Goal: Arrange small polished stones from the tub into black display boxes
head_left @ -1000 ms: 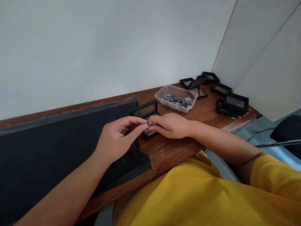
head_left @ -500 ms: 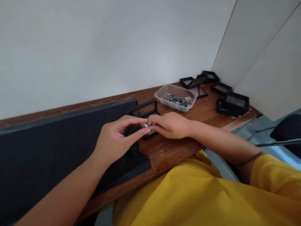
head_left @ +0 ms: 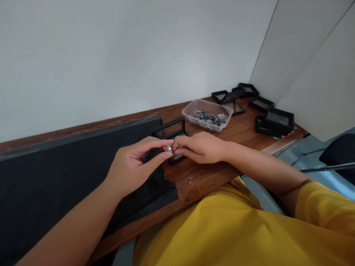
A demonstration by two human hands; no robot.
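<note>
Between the fingertips of my two hands is a small shiny silvery piece, too small to name. My left hand pinches it between thumb and forefinger. My right hand is closed against it from the other side, its fingertips touching those of the left; what lies inside the right pinch is hidden. Just below and behind the fingers an opened black display frame with a clear window rests on the table, its lid tilted up. Its lower half is partly covered by my hands.
A clear plastic tub holds many small, colourful wrapped pieces. Several black frames lie at the table's right end, some stacked. A black mat covers the left of the wooden table. A pale wall stands behind.
My left hand has shifted slightly left, and the silvery piece has moved and turned a little with it. My right hand stays nearly in place.
</note>
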